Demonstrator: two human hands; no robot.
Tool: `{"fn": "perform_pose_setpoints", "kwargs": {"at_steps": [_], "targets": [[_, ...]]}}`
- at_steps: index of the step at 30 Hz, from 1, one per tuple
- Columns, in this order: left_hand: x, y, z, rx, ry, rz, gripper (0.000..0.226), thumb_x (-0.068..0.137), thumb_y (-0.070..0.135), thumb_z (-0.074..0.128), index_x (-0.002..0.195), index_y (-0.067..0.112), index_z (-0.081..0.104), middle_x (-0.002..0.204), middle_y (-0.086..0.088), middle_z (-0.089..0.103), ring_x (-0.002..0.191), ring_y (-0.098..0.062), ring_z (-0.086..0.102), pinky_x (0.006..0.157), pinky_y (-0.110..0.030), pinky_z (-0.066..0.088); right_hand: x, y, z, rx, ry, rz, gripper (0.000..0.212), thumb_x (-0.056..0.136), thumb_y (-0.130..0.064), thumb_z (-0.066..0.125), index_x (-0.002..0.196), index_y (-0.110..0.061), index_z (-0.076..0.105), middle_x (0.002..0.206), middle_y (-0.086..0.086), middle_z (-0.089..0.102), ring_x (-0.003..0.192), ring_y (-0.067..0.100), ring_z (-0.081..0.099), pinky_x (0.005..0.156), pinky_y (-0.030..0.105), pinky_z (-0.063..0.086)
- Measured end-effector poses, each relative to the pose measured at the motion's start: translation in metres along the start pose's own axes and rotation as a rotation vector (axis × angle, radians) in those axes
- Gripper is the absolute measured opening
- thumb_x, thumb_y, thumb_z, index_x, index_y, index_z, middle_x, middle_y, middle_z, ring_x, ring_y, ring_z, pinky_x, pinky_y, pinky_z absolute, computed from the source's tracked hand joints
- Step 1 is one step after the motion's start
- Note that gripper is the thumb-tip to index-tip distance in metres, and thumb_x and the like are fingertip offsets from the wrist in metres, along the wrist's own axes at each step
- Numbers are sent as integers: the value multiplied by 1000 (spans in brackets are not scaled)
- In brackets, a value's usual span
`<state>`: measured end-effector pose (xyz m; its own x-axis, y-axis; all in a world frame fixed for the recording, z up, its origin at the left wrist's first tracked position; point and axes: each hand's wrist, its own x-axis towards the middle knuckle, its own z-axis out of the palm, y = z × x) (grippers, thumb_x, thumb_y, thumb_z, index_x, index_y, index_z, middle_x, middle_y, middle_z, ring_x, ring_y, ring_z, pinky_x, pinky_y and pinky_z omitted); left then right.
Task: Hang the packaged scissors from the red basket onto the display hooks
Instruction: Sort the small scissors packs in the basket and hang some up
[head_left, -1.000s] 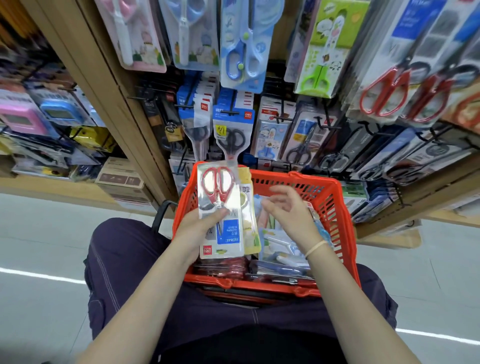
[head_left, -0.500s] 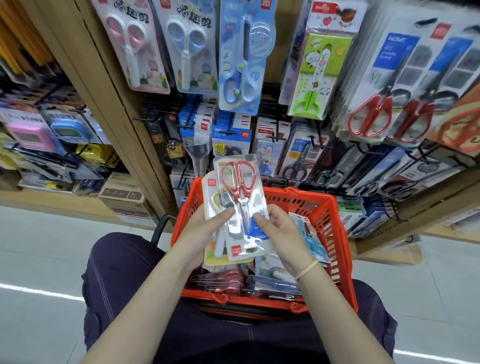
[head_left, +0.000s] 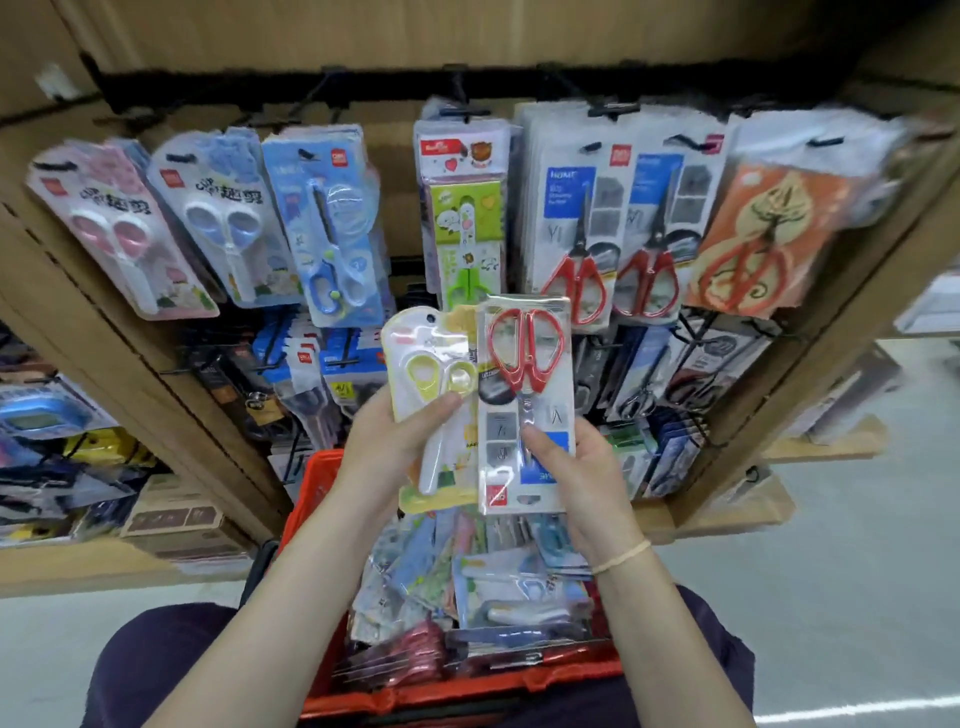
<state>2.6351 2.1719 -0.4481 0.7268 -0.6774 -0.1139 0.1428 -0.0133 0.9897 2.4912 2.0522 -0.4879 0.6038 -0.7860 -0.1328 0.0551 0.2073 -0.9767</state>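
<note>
My right hand (head_left: 576, 483) grips a clear pack of red-handled scissors (head_left: 525, 358), held upside down with the handles up. My left hand (head_left: 387, 447) holds a pack of yellow-handled scissors (head_left: 434, 374) beside it, thumb across the front. Both packs are raised in front of the display, above the red basket (head_left: 322, 483) on my lap, which holds several more scissor packs (head_left: 488, 587). Matching red-handled packs (head_left: 574, 234) hang on the top row of hooks (head_left: 608, 109), just above and right of the pack in my right hand.
The top row holds pink (head_left: 117, 228), blue (head_left: 223, 213), blue-and-white (head_left: 327, 228), green (head_left: 465, 218) and orange-card (head_left: 763, 239) scissor packs. A lower row of dark packs (head_left: 675, 374) hangs behind my hands. Wooden shelf posts (head_left: 156, 395) frame the bay; other goods (head_left: 47, 415) sit at the left.
Both hands have lifted the packs from above the basket up toward the display. The red-handled pack has separated to the right hand, the yellow one stays in the left. The view tilted upward.
</note>
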Motion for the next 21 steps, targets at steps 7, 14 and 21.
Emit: {"fn": "perform_pose_setpoints", "kwargs": {"at_steps": [7, 14, 21], "targets": [[20, 27, 31, -19, 50, 38, 25, 95, 30, 71, 119, 23, 70, 109, 4, 78, 102, -18, 73, 87, -36, 54, 20, -54, -49, -16, 98, -151, 10, 93, -21, 70, 104, -20, 69, 97, 3, 78, 94, 26, 74, 83, 45, 60], [27, 42, 47, -89, -13, -86, 50, 95, 59, 61, 131, 25, 65, 124, 2, 73, 113, -19, 70, 103, -46, 52, 25, -83, -63, -199, -183, -117, 16, 87, -26, 76, 98, -15, 73, 89, 7, 78, 78, 23, 75, 68, 37, 60], [14, 37, 70, -123, -78, -6, 40, 88, 17, 75, 126, 17, 64, 111, -7, 78, 99, -28, 76, 82, -44, 63, 24, -75, -45, -232, -245, -80, 14, 89, -26, 76, 94, -14, 74, 88, 7, 78, 76, 21, 73, 66, 33, 58]]}}
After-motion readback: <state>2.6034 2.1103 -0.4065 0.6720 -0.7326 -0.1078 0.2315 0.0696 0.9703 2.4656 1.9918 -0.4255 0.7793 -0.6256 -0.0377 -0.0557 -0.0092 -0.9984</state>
